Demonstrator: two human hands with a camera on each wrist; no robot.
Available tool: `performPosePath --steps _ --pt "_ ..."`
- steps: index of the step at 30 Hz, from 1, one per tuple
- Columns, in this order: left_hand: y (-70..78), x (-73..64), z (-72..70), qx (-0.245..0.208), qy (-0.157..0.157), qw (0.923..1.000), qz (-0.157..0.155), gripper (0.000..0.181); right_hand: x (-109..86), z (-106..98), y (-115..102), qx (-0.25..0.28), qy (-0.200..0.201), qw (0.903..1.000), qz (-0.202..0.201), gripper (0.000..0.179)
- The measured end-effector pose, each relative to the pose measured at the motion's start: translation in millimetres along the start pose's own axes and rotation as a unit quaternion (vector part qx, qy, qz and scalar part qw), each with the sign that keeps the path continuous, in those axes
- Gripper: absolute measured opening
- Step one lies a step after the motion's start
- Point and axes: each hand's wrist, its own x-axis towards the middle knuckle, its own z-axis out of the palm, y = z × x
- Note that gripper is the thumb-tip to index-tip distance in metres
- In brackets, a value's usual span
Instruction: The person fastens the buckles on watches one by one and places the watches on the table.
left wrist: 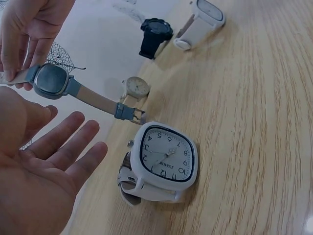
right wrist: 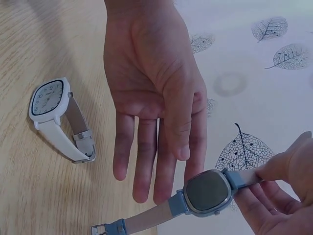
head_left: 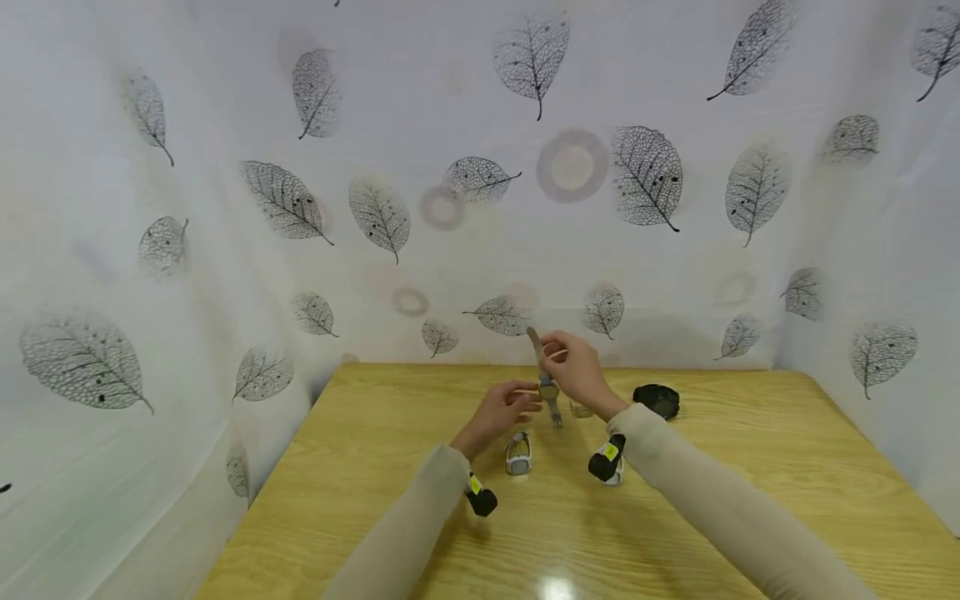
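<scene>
A watch with a light blue strap (head_left: 550, 389) hangs unbuckled above the table, its metal case back (right wrist: 208, 192) and brownish strap lining showing. With thumb and fingers my right hand (head_left: 573, 367) pinches the strap's upper end; in the right wrist view, that same hand (right wrist: 288, 183) enters from the right edge. My left hand (head_left: 498, 410) is held close beside the watch case. Its palm faces up with fingers extended and apart in the left wrist view (left wrist: 49, 166). The buckle end (left wrist: 131, 113) dangles free.
A white square-cased watch (head_left: 518, 463) stands on the wooden table (head_left: 375, 500) below my left hand. Another white watch (left wrist: 208, 17) is partly hidden under my right wrist in the head view. Farther back are a cream watch (left wrist: 137, 88) and a black watch (head_left: 657, 401). A leaf-print curtain (head_left: 450, 100) hangs behind.
</scene>
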Motion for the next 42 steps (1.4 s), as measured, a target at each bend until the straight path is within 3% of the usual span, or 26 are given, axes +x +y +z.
performPosePath --steps 11,20,23,28,42 --pt "6.2 -0.4 3.6 -0.007 0.019 0.9989 0.043 0.043 4.3 -4 -5 0.011 0.029 0.9994 -0.013 0.026" --pt "7.4 -1.5 9.1 -0.029 0.035 0.9982 0.039 0.049 5.0 -4 -4 0.031 0.058 0.9968 -0.044 0.016" --pt "7.6 -2.1 8.9 -0.019 0.037 0.9984 0.038 0.050 6.1 -3 -2 0.024 0.063 0.9961 -0.057 0.010" --pt "7.0 -3.7 7.2 -0.008 0.042 0.9983 0.040 0.049 7.0 -6 2 -0.001 0.072 0.9940 -0.082 0.015" --pt "1.1 -5.3 3.6 0.007 0.056 0.9970 0.053 0.048 1.8 -17 3 -0.011 0.038 0.9955 -0.085 0.031"
